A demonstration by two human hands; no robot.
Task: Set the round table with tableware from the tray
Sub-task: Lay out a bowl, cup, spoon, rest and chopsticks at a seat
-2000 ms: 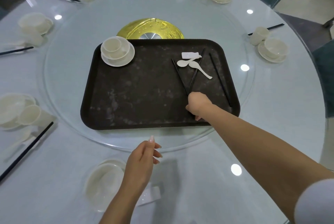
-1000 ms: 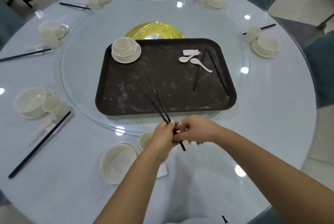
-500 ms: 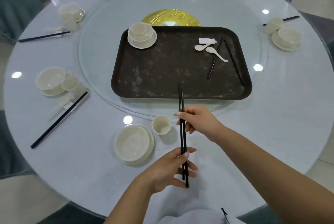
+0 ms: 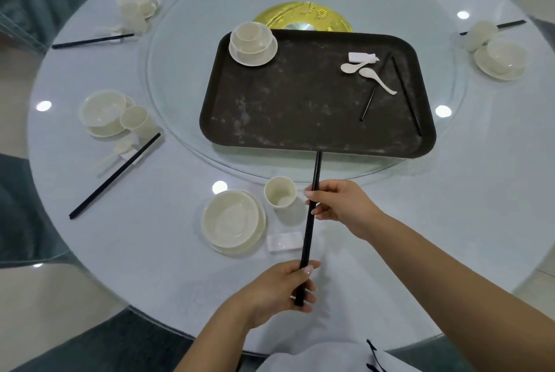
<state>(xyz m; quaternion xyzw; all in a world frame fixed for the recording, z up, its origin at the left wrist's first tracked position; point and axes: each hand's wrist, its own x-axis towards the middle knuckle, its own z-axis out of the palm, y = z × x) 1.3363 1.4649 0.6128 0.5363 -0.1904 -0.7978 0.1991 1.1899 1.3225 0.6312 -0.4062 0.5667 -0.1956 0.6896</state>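
A pair of black chopsticks (image 4: 309,230) is held above the near place setting, tips pointing at the tray. My left hand (image 4: 279,290) grips their near end; my right hand (image 4: 339,206) pinches them further up. Beside them lie a white plate with bowl (image 4: 232,221), a cup (image 4: 280,192) and a white chopstick rest (image 4: 283,241). The dark tray (image 4: 300,107) on the glass turntable carries a stacked bowl set (image 4: 253,44), two spoons (image 4: 368,71), a rest (image 4: 362,57) and two loose chopsticks (image 4: 407,95).
Around the round table (image 4: 450,191) stand several laid settings: bowls and a cup (image 4: 114,113) with chopsticks (image 4: 115,176) at left, others at far left (image 4: 136,9) and right (image 4: 497,59). A gold disc (image 4: 303,15) marks the centre. Teal chairs (image 4: 27,212) ring the table.
The chopsticks came off the tray in my right hand, my left hand joined, and both turned them to point away from me. They are now held lengthwise beside the cup.
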